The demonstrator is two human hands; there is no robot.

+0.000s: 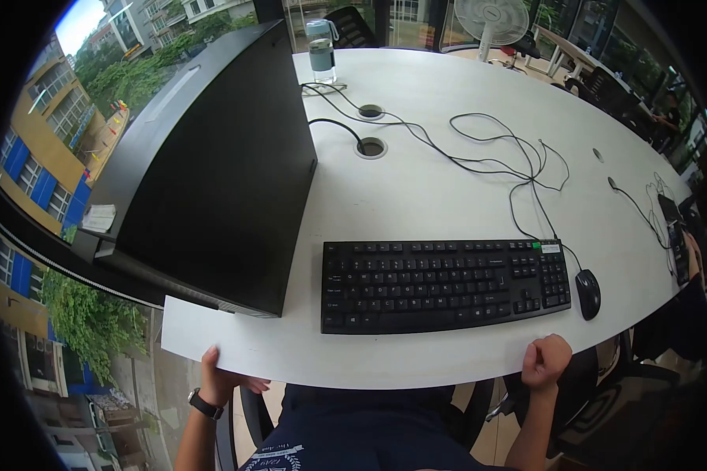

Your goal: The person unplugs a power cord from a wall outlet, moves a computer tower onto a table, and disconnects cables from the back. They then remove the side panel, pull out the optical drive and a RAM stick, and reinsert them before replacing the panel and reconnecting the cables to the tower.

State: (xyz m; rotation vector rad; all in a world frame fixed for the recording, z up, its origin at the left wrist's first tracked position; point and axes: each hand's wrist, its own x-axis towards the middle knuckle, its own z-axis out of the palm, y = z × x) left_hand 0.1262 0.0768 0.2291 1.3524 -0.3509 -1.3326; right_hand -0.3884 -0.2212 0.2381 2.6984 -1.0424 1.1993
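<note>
At the near edge of a white tabletop (448, 196), a seated person holds on with both hands. The left hand (221, 378), a wristwatch (204, 404) on its wrist, wraps its fingers (251, 385) around the rim just below a black monitor (212, 173). The right hand (546, 361) is curled tight against the rim, near a mouse (587, 293) and the end of a black keyboard (444, 284).

The hands sit well apart, and the hold looks best kept even on both sides. Any push or pull should be slow and level, since the monitor stands close to the corner beside the left hand and loose cables (495, 157) run across the surface towards a bottle (321, 51) at the far end.

The tabletop hides the undersides of both hands, so whether the right hand actually clamps the edge cannot be told. The monitor's screen faces away. Someone else's hand at the right margin is dark, warped by the lens and hard to make out.
</note>
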